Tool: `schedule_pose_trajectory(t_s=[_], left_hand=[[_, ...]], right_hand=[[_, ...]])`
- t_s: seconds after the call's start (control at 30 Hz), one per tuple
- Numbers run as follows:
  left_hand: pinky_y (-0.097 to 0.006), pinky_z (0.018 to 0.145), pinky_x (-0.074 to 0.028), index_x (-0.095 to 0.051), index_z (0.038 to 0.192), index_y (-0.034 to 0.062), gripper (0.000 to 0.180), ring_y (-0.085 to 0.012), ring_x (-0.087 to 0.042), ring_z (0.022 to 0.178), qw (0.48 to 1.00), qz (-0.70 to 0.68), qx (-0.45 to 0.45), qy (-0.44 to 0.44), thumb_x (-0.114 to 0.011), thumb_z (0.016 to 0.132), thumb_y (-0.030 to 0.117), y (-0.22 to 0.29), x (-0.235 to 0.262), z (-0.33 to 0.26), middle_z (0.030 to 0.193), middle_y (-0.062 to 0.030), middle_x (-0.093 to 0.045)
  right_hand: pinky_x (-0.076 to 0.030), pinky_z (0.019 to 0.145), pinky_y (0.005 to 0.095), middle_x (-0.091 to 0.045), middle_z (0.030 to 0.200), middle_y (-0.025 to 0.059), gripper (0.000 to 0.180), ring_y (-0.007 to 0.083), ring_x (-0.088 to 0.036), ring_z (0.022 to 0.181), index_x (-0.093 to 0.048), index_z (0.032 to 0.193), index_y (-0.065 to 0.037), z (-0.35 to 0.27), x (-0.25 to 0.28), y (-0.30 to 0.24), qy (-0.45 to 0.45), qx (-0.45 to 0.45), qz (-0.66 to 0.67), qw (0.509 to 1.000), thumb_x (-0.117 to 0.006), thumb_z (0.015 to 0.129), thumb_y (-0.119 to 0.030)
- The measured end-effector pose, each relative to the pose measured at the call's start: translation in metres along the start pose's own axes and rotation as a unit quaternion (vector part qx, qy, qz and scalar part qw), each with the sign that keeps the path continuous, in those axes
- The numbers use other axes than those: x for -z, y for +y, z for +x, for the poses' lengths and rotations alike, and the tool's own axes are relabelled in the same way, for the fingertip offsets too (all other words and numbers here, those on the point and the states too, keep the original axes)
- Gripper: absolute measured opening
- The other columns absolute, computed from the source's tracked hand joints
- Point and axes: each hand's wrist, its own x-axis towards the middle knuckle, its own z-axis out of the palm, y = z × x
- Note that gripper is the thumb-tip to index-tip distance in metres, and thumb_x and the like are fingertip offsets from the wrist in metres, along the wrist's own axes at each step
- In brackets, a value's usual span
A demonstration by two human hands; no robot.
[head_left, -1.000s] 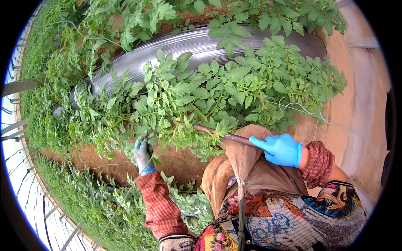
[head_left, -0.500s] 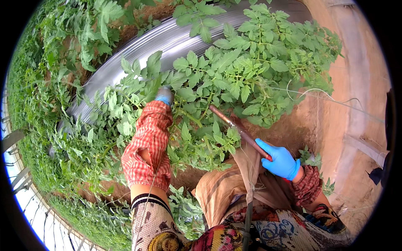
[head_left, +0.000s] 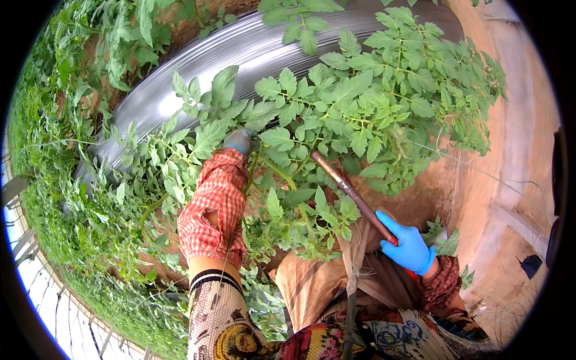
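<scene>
Stick (head_left: 348,193), thin, brown and rough, is gripped at its near end among serrated green foliage.

Blue-gloved right hand (head_left: 408,245) is closed around it; its long axis runs from near right to far left, tip pointing into the leafy plant (head_left: 360,114). Left hand (head_left: 241,141), grey-gloved, is buried in leaves, finger spread not discernible. Ribbed silver sheeting (head_left: 252,54) lies beyond.

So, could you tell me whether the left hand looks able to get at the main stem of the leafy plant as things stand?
Probably yes: the left hand is already in among the leaves of the plant, at a green stem. Foliage hides the fingers, so a grip cannot be confirmed.
</scene>
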Motion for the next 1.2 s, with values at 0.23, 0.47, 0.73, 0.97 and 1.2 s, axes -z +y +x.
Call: schedule_pose_trajectory(t_s=[0.23,0.47,0.73,0.97,1.2], left_hand=[[-0.038,0.077,-0.048,-0.066,0.103,0.0114,0.032,-0.0278,-0.063,0.087,0.998,-0.022,-0.047,-0.024,-0.066,0.076,0.029,-0.011,-0.005,-0.013,0.095,-0.0153,-0.066],[-0.040,0.080,-0.047,-0.064,0.105,0.0126,0.034,-0.0315,-0.061,0.091,0.999,0.016,0.027,0.016,-0.060,0.077,0.031,0.012,0.006,-0.037,0.098,-0.0157,-0.064],[-0.040,0.085,-0.045,-0.062,0.109,0.0152,0.036,-0.0316,-0.059,0.098,0.992,0.045,0.046,0.112,-0.060,0.077,0.033,-0.014,0.006,-0.040,0.102,-0.0146,-0.063],[-0.024,0.051,-0.039,-0.060,0.086,0.0057,0.017,-0.0115,-0.049,0.054,0.833,-0.530,0.014,0.157,-0.053,0.086,0.021,-0.041,0.006,-0.031,0.072,-0.0029,-0.062],[-0.026,0.048,-0.044,-0.057,0.082,0.0055,0.018,-0.0166,-0.056,0.056,0.698,-0.705,-0.031,0.122,-0.056,0.088,0.022,0.003,0.044,-0.081,0.072,-0.0077,-0.062]], right_hand=[[-0.048,0.059,0.0375,-0.057,0.075,0.0216,0.061,0.0378,-0.058,0.063,-0.045,0.131,-0.012,-0.004,0.002,-0.008,-0.019,-0.022,-0.008,1.000,-0.058,0.072,-0.010],[-0.047,0.058,0.0372,-0.056,0.072,0.0219,0.062,0.0364,-0.057,0.060,-0.044,0.132,-0.011,-0.009,0.003,-0.006,-0.022,-0.014,-0.019,0.999,-0.059,0.071,-0.009],[-0.047,0.058,0.0383,-0.056,0.074,0.0220,0.063,0.0371,-0.058,0.062,-0.044,0.132,-0.011,-0.003,0.002,-0.008,-0.024,-0.006,-0.030,0.999,-0.058,0.071,-0.010],[-0.048,0.059,0.0373,-0.057,0.076,0.0222,0.064,0.0370,-0.058,0.063,-0.043,0.133,-0.012,-0.009,0.002,-0.017,-0.032,0.001,-0.040,0.999,-0.058,0.071,-0.010],[-0.047,0.059,0.0384,-0.056,0.070,0.0219,0.064,0.0371,-0.057,0.060,-0.043,0.133,-0.012,-0.029,0.003,-0.023,-0.017,0.024,-0.026,0.999,-0.058,0.071,-0.010]])
